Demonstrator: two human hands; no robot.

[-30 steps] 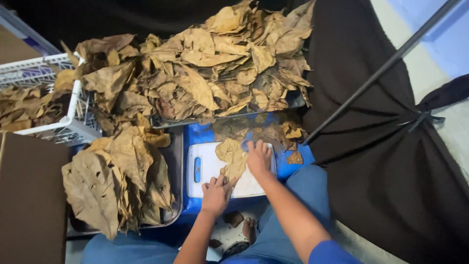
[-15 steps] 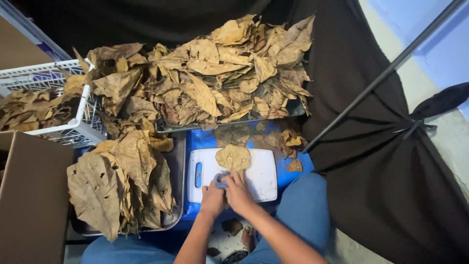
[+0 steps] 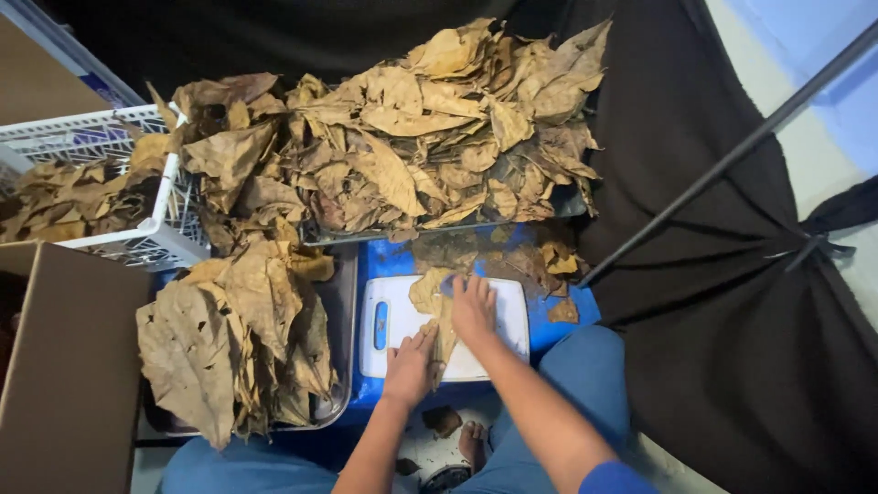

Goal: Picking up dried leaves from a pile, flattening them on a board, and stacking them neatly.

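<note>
1. Leaf (image 3: 432, 302), dry and brown, lies flat on white board (image 3: 498, 343), which sits on blue surface (image 3: 389, 261) just above the knees.
2. Left hand (image 3: 410, 364) rests palm down on the leaf's lower end, fingers spread, pressing, not gripping.
3. Right hand (image 3: 474, 309) lies flat on the leaf's upper part, fingers extended toward the far edge of the board; open palm, nothing clasped.
4. Both hands touching the same leaf, close together, forearms coming in from the bottom of the view.
5. Big pile (image 3: 430, 137) of dry brown leaves heaped on a tray beyond the board, spilling over its front edge.
6. Loose scraps (image 3: 549, 261) on the blue surface just right of the board.
7. Metal tray (image 3: 340, 311) just left of the board, holding a stack (image 3: 229, 338) of larger flattened leaves.
8. White basket (image 3: 169, 220) at far left, more leaves inside.
9. Cardboard box (image 3: 69, 366) at lower left, beside the metal tray.
10. Black cloth (image 3: 732, 302) covers the right side; dark pole (image 3: 732, 151) crosses it diagonally.
</note>
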